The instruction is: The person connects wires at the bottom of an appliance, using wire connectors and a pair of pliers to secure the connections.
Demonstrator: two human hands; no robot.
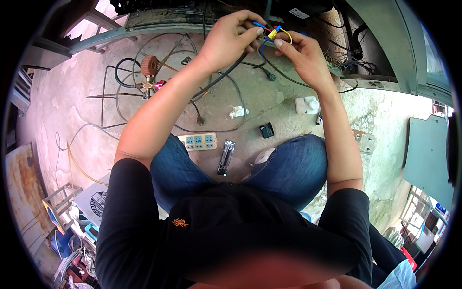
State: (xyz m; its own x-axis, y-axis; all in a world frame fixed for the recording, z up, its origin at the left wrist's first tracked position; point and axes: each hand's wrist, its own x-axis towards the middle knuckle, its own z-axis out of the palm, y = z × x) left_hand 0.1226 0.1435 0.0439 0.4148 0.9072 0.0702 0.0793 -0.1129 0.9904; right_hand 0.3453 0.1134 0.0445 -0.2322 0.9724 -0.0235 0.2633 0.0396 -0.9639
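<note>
At the far side, both of my hands are raised and close together over a small bunch of wires. My left hand is closed in a pinch on the end of a black cable, where blue and red wires come out. A yellow connector with blue tips sits between the hands. My right hand pinches near it, thumb and fingers on the wires; a yellow wire loops over these fingers and a blue wire curves below. Fingertips partly hide the exact joins.
An opened metal cabinet with loose wires stands ahead. On the concrete floor lie a gauge manifold with hoses, a power strip, a black plug, a small black box, a white bottle and a packet.
</note>
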